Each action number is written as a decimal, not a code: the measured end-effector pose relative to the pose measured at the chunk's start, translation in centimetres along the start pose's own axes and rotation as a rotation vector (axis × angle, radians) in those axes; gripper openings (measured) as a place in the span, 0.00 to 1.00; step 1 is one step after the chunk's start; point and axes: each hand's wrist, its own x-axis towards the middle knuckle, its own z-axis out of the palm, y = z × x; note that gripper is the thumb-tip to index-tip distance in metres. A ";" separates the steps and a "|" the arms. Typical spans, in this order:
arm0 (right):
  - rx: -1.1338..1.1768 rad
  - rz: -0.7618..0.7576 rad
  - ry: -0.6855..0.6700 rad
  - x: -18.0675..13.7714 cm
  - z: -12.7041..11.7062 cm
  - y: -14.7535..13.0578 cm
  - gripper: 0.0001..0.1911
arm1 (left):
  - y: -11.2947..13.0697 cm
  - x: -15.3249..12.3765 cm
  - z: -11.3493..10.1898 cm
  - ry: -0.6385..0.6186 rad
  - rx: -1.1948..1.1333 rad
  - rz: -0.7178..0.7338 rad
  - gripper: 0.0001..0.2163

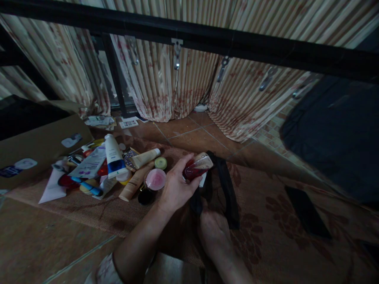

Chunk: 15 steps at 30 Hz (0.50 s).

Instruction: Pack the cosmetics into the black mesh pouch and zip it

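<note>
My left hand (pixel 177 187) is closed round a small clear bottle with dark red contents (pixel 197 167), tilted above a black cloth bag (pixel 229 189). A bit of something white shows just below the bottle. My right hand (pixel 213 228) is curled at the near edge of the bag, gripping its dark rim; its fingertips are partly hidden. Left of my left hand lie a round pink-topped jar (pixel 155 180), a small green-lidded pot (pixel 160 163) and a brown tube (pixel 136 183). Beyond them is a heap of tubes, including a white and blue one (pixel 115 156).
A cardboard box (pixel 44 146) stands at the left behind the heap. A black phone (pixel 308 213) lies on the patterned brown cloth (pixel 260 197) at the right. Striped curtains (pixel 166 83) and a dark rail (pixel 207 37) run across the back, with papers (pixel 128 122) on the tiled floor.
</note>
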 end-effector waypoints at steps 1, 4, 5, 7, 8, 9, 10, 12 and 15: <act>-0.011 -0.001 0.005 0.0 0.1 0.0 0.22 | 0.0 0.0 0.0 -0.002 -0.008 -0.003 0.27; -0.021 -0.003 0.011 0.0 0.2 0.0 0.23 | -0.1 0.0 0.0 -0.015 -0.030 -0.006 0.27; -0.017 -0.005 0.014 0.1 0.2 0.0 0.23 | -0.1 -0.1 0.0 -0.019 -0.034 -0.006 0.27; 0.001 -0.010 0.023 0.1 0.2 0.0 0.22 | 0.0 -0.1 0.1 -0.023 -0.037 -0.008 0.27; 0.012 -0.015 0.027 0.1 0.1 0.0 0.21 | 0.1 -0.1 0.1 -0.023 -0.038 -0.009 0.27; 0.014 -0.017 0.035 0.1 0.1 0.0 0.21 | 0.1 -0.1 0.1 -0.024 -0.039 -0.010 0.27; 0.015 -0.017 0.045 0.1 0.0 -0.1 0.21 | 0.1 -0.1 0.1 -0.026 -0.042 -0.011 0.27; 0.006 -0.019 0.065 0.0 0.0 -0.1 0.22 | 0.1 -0.1 0.0 -0.031 -0.055 -0.012 0.27; -0.015 -0.027 0.102 0.0 0.2 -0.1 0.21 | -0.1 -0.1 0.0 -0.032 -0.076 -0.007 0.27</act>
